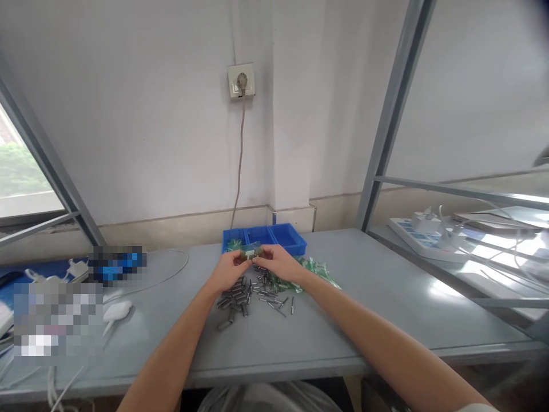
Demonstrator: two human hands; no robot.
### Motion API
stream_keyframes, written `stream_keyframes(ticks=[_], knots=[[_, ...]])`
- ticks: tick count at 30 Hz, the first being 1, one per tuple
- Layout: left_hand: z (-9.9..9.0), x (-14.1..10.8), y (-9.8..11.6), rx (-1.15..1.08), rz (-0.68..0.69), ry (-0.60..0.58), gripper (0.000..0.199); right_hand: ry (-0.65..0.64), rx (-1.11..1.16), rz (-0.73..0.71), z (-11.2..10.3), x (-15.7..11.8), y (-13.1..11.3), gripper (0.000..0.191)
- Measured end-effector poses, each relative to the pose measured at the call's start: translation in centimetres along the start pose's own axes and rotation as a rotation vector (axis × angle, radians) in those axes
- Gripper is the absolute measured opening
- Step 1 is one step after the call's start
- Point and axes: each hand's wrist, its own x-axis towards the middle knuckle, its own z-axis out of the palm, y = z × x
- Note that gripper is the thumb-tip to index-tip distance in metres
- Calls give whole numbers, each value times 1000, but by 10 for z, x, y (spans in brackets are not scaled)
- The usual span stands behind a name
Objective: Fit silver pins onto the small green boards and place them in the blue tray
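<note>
My left hand [226, 270] and my right hand [277, 263] meet above the middle of the table, fingers closed on opposite sides of a small clear plastic bag [251, 250] with green on it. What is inside the bag is too small to make out. Below and beside my left hand lies a pile of short dark metal cylinders [237, 294]. Thin metal pins or bits [274, 298] are scattered under my right hand. A heap of green-printed clear plastic bags [319, 272] lies partly behind my right wrist.
Just behind my hands stands a blue divided tray [289, 239], with green bags in its left compartment. Chargers and cables, including a white adapter [118, 311], lie on the left. Metal frame posts [392, 114] flank the table [386, 286]. A power strip [422, 237] is beyond the right post.
</note>
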Motion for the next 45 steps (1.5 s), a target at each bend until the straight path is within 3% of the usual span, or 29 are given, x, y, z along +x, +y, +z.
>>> stream_keyframes(ticks=[7,12,17,21,26,30,34,38,45], knots=[[-1,-1,0,33,-50,69,32,44,-7,53,0,0,2,29],[-5,1,4,-166,-163,77,43,138,24,67,0,3,7,25],[-6,4,10,-359,-174,29,40,221,76,81,0,8,10,26],[-6,3,8,-424,-184,35,39,217,99,54,2,9,13,27],[-8,2,7,-471,-187,126,41,184,178,28,4,9,14,32],[-12,4,7,-459,-164,209,43,176,453,208,3,8,6,40],[-13,5,7,-418,-154,203,42,100,767,403,0,5,1,37],[-10,1,8,-348,-132,142,38,27,769,454,2,3,1,35],[-7,0,9,-267,-105,70,39,193,803,473,4,6,0,34]])
